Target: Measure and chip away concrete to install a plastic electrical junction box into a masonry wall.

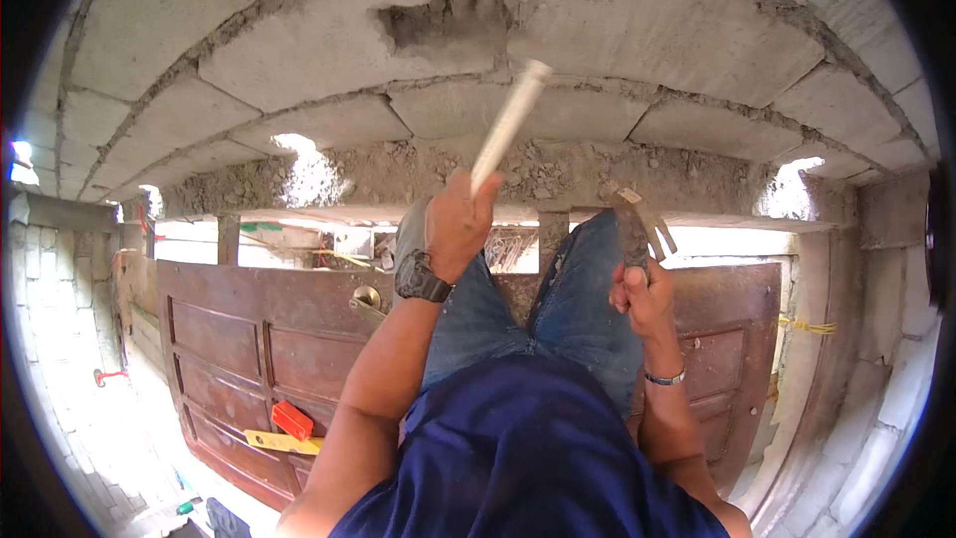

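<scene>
My left hand (460,224), a dark watch at its wrist, is closed around a pale straight rod (508,127). The rod slants up and to the right, its blurred far end in front of the block wall (647,25). Just above and left of that end is a rough broken hole (448,25) in the wall; whether the rod touches the wall I cannot tell. On the right, my right hand (645,297) grips the dusty handle of a claw hammer (633,229), its head raised near my knee and apart from the rod.
Loose mortar rubble (538,171) covers the ledge below the blocks. Beneath me lies a brown panelled door (329,324) with a round knob (367,297). On it at the left are a red tool or block (292,419) and a yellow strip (282,441). Block walls stand at both sides.
</scene>
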The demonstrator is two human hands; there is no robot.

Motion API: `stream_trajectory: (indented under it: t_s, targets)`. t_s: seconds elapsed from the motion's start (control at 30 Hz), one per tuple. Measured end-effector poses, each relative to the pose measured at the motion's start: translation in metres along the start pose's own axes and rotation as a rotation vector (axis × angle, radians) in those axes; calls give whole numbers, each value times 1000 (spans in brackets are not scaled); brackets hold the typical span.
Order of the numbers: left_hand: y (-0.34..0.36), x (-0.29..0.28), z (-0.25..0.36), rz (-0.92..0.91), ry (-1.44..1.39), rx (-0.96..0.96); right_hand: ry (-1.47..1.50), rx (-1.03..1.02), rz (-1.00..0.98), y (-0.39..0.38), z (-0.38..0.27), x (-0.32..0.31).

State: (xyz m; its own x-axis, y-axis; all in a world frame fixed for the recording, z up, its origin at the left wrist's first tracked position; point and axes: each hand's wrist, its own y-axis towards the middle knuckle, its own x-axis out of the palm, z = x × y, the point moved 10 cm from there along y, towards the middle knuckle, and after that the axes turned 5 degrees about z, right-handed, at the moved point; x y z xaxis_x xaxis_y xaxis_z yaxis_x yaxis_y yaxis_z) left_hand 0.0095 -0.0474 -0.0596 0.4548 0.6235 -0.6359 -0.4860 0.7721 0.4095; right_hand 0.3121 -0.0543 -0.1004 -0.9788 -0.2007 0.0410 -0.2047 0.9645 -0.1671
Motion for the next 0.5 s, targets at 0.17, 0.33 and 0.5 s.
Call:
stream_trajectory:
  t_s: [0.17,0.33,0.5]
  targets:
    - [35,-38,-16,23,-44,-238,29,-5,65,-5,-2,-19]
    - [16,30,-9,-68,-23,-107,113,36,63,-3,3,-7]
    - [10,2,-11,0,-44,-30,126,-13,39,-11,-13,-13]
